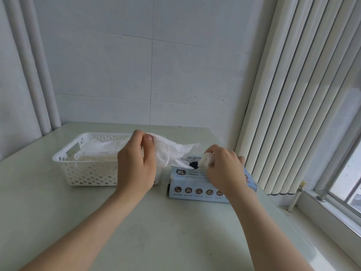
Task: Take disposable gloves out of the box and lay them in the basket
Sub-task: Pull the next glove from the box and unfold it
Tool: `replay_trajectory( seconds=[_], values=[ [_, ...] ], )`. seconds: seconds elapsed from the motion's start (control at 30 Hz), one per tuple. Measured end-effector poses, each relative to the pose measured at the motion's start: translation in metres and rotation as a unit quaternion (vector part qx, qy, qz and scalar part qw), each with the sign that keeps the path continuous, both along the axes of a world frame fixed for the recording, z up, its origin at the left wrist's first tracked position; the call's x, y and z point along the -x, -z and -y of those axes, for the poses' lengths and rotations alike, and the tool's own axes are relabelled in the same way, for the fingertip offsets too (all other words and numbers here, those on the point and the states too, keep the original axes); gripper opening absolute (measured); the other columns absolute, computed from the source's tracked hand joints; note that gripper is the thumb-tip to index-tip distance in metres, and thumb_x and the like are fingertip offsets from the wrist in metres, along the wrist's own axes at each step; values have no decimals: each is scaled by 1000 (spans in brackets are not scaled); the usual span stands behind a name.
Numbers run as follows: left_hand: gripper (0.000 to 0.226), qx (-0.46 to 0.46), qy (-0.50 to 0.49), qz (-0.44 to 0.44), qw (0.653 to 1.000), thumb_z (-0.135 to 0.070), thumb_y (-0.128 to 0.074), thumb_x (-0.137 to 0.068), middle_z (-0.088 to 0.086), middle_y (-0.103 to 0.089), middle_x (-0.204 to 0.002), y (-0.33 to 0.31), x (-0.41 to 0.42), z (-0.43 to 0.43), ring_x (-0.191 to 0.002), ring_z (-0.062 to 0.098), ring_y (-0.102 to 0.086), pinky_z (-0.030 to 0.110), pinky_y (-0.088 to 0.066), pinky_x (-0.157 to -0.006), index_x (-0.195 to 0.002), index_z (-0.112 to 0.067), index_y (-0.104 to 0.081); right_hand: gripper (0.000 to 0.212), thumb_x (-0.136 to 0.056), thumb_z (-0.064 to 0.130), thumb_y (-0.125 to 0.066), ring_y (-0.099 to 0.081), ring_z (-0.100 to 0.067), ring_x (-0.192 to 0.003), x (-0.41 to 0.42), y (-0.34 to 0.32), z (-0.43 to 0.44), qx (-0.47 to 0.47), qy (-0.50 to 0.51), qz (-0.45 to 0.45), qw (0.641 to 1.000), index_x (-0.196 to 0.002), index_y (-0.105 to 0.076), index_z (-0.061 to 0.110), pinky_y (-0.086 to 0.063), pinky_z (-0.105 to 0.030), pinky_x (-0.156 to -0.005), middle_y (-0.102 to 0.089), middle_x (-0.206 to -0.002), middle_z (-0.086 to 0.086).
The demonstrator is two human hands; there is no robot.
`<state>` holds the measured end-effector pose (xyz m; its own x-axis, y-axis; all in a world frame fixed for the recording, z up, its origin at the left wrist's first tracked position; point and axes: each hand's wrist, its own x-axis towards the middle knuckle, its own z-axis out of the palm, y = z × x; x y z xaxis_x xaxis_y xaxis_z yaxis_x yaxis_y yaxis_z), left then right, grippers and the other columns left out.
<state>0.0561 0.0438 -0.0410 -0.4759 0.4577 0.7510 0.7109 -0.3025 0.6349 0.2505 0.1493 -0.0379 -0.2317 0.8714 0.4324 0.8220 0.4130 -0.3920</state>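
Stretching from the slot of the pale-blue box [195, 184], marked XL, a thin, crinkled, milky-white glove [181, 149] is pinched at its upper edge between the thumb and curled fingers of the left hand [134, 167], just beside the right end of the white perforated basket [88, 173]. A bunched white wad [207, 161] is pinched by the right hand [224, 171] over the slot; whether it belongs to the same glove cannot be told. Flat pale gloves [101, 149] are piled in the basket on the table [136, 222].
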Motion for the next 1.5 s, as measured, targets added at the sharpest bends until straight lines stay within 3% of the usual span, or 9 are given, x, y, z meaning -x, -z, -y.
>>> replay_trajectory(
  seconds=[0.13,0.27,0.4,0.57,0.73,0.9,1.03,1.13,1.5],
  values=[
    [40,16,31,58,998,-20,-46,-111,-13,-47,-58,-8,2,3,-58,8,-42,17,-33,-54,-71,-22,-42,47,-74,33,-28,-58,-24,-92,2,-4,6,34,-11,13,999,-91,-72,28,-26,-42,-93,-64,-69,7],
    [48,26,68,68,995,-29,-51,-110,-10,-39,-54,-10,11,0,-54,10,-37,27,-35,-54,-65,-15,-40,54,-79,44,-42,-44,-20,-121,8,-5,17,-62,-73,-14,995,-128,-62,34,-24,-42,-108,-55,-117,9],
    [47,50,138,135,980,-34,-54,-110,3,-59,-61,-12,13,3,-54,23,-66,55,-60,-53,-73,-6,-60,57,-87,35,-64,-52,-2,-125,20,-6,33,-87,-272,-86,955,-142,-51,33,-32,-31,-109,-59,-127,17],
    [30,67,180,218,957,-32,-56,-108,6,-75,-75,-19,11,10,-63,27,-75,40,-62,-51,-96,-7,-66,47,-90,20,-81,-67,2,-105,38,-4,45,-96,-301,-194,929,-131,-60,30,-52,-14,-88,-69,-110,19],
    [14,120,228,250,933,-28,-58,-108,6,-69,-64,-18,26,12,-60,33,-70,43,-61,-58,-118,-19,-61,12,-100,13,-69,-75,-9,-88,47,-7,49,-82,-264,-305,912,-108,-77,19,-59,-24,-77,-78,-93,15],
    [34,138,268,256,918,-9,-37,-106,22,-63,-88,-23,33,14,-62,29,-61,34,-42,-46,-119,-24,-65,14,-103,18,-66,-72,-5,-93,59,-14,54,-63,-222,-329,916,-109,-78,23,-56,-23,-79,-76,-99,14],
    [24,155,299,176,925,-45,-66,-101,1,-67,-109,-31,35,22,-77,21,-67,36,-50,-52,-119,-29,-69,19,-102,14,-65,-69,-7,-78,68,-30,56,-66,-216,-339,913,-116,-75,22,-54,-20,-72,-74,-97,18],
    [30,153,265,115,945,-31,-81,-92,-9,-64,-121,-31,41,22,-86,15,-68,30,-54,-57,-119,-37,-68,22,-102,10,-61,-64,-13,-69,72,-41,56,-72,-228,-327,914,-116,-72,22,-51,-22,-64,-74,-94,16],
    [24,39,137,180,973,-43,-63,-103,-12,-73,-90,-31,73,18,-87,10,-70,33,-59,-80,-97,-21,-70,47,-93,-6,-37,-49,-15,-61,87,-56,47,15,-241,-268,933,-120,-62,24,-42,-33,-58,-64,-83,-13]
  ],
)
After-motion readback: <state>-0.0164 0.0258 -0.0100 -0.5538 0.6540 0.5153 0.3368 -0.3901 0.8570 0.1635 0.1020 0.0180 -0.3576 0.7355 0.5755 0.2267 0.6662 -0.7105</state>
